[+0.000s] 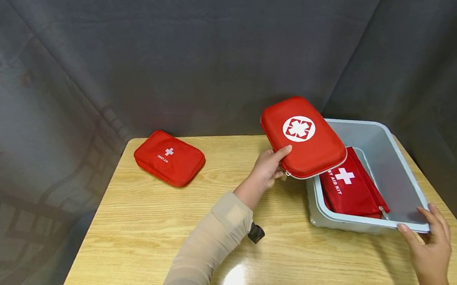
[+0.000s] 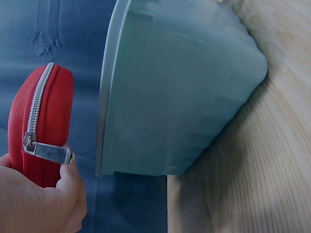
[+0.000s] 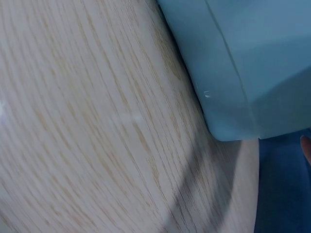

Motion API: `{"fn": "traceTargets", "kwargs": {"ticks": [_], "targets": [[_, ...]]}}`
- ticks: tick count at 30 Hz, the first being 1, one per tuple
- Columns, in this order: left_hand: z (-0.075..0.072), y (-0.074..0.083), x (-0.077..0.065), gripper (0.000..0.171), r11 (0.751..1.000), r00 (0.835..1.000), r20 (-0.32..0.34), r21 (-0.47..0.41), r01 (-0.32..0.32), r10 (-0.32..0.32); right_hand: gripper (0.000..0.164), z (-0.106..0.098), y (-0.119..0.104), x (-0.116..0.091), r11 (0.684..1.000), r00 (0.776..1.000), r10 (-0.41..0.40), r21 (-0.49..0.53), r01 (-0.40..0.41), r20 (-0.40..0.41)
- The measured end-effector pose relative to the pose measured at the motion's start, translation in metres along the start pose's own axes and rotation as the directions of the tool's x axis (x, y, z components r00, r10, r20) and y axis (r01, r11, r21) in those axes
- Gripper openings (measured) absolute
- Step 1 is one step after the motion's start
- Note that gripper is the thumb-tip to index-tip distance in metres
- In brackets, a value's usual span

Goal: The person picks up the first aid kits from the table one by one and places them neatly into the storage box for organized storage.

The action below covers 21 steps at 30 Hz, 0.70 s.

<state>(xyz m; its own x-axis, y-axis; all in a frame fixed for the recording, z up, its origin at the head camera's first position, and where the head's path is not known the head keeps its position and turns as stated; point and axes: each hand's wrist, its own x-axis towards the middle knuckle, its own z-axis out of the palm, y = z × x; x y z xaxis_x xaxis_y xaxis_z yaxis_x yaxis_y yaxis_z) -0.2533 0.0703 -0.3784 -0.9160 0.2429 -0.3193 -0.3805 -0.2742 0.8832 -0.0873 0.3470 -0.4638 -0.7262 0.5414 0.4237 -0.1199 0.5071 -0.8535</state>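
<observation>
My left hand (image 1: 266, 168) grips a red hard-shell first aid case (image 1: 317, 149) by its near left edge, thumb on top. A white round emblem marks the case, which is raised and tilted over the left side of a grey-blue plastic bin (image 1: 406, 173). In the left wrist view its zipper (image 2: 36, 104) and dangling pull (image 2: 51, 153) show beside the thumb. Inside the bin lies a red first aid pouch (image 1: 355, 195) with a white cross, partly hidden by the case. My right hand (image 1: 432, 247) holds the bin's near right corner, thumb and fingers at the rim.
Another red first aid pouch (image 1: 169, 160) lies at the table's far left. A small black object (image 1: 256, 233) shows beside the left sleeve. Dark curtains (image 1: 214, 63) hang behind and beside the wooden table (image 1: 139, 239).
</observation>
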Motion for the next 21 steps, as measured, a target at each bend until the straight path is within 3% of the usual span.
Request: {"fn": "traceTargets", "kwargs": {"ticks": [21], "targets": [[0.02, -0.013, -0.008, 0.018, 0.999, 0.999, 0.033, 0.03, 0.022, -0.023, 0.046, 0.001, 0.004, 0.0, 0.994, 0.997, -0.081, -0.072, 0.081, 0.007]]}}
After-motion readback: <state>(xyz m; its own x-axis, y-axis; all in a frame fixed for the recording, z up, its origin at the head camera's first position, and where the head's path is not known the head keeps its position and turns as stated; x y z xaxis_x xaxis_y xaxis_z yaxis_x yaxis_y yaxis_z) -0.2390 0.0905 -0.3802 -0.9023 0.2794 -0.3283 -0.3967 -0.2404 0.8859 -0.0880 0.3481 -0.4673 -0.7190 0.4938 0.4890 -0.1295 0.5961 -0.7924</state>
